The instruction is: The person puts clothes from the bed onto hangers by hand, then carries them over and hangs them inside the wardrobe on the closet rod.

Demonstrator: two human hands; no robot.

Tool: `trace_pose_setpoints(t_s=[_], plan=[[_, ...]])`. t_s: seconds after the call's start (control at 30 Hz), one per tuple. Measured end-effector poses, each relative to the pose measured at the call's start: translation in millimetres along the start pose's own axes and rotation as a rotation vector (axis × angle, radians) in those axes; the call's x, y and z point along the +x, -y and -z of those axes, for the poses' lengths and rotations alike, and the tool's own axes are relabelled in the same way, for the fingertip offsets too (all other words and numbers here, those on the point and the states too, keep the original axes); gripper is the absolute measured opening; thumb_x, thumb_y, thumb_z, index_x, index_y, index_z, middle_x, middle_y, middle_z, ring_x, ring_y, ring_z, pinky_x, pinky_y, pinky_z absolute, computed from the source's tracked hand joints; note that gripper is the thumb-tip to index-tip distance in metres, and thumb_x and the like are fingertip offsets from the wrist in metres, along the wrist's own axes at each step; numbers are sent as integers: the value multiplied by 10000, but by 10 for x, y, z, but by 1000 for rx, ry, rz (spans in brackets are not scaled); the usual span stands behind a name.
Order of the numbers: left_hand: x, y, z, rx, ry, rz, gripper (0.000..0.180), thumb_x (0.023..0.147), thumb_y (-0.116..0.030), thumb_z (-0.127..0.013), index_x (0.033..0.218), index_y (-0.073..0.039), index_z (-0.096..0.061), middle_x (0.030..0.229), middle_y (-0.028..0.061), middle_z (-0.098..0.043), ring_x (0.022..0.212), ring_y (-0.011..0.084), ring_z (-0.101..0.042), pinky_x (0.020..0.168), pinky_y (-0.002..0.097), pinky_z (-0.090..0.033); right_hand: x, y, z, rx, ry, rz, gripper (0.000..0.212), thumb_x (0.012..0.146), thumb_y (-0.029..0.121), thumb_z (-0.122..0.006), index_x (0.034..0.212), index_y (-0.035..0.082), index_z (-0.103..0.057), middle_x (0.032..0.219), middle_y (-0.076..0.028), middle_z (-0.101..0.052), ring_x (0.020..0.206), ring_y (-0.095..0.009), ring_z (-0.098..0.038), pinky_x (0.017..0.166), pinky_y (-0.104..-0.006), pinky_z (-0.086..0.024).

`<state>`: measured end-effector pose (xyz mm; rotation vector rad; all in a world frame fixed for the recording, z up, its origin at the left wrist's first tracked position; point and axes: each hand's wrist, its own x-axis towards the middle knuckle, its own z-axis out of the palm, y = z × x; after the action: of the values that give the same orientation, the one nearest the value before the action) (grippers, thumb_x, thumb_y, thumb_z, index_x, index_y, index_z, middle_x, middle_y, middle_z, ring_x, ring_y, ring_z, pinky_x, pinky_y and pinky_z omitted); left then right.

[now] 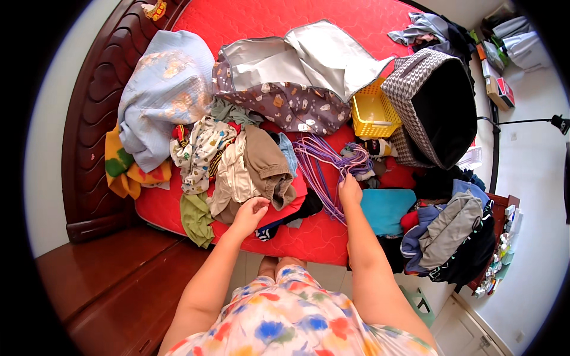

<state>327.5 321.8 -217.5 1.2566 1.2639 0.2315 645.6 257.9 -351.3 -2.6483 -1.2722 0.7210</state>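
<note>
My right hand (350, 192) grips a bundle of purple and pink hangers (323, 163) on the red bed, its fingertips closed at their right end. My left hand (250, 215) hovers just in front of the clothes pile, fingers loosely curled and apart, with nothing seen in it. Closest to it are brown trousers (266, 160) with a gathered waistband and a cream garment (233, 178). Left of these lie a white patterned top (203, 151) and a green cloth (197, 218) that hangs over the bed's edge.
Behind the pile sits an unzipped patterned storage bag (285, 107). A yellow basket (375, 113) and an open houndstooth storage box (415, 89) stand right of it. A light blue quilt (163, 89) lies by the headboard (95, 113). More clothes (451, 228) are heaped at right, beside a turquoise cloth (389, 210).
</note>
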Motion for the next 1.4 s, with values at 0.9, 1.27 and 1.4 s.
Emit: trace_pose_setpoints(t_s=[0.9,1.27,1.4], plan=[[-284,438,864,275,-125,-476,240,797,10,-565,1021,-67,-608,1023,133,-553,1014,300,-534,899,353,-425,-2072,1990,1130,822,250,420,105,885,23,-554,953,-14,-625,717,-9,-536,619,-54,-462,549,-215,-384],[294,3144,2141,345,-377,593,528,846,-307,-603,1344,-333,-433,1487,199,-194,1334,357,-282,1072,441,-284,-2159,2340,417,744,307,222,141,918,64,-517,949,-11,-632,766,-9,-569,689,-72,-476,608,-228,-393],[510,3323,2126,312,-309,586,492,869,-277,-587,1343,-290,-456,1487,203,-204,1328,351,-303,1058,379,-315,-2190,2295,311,648,319,204,116,887,-15,-522,939,-34,-624,815,-74,-603,677,-113,-526,606,-236,-433]])
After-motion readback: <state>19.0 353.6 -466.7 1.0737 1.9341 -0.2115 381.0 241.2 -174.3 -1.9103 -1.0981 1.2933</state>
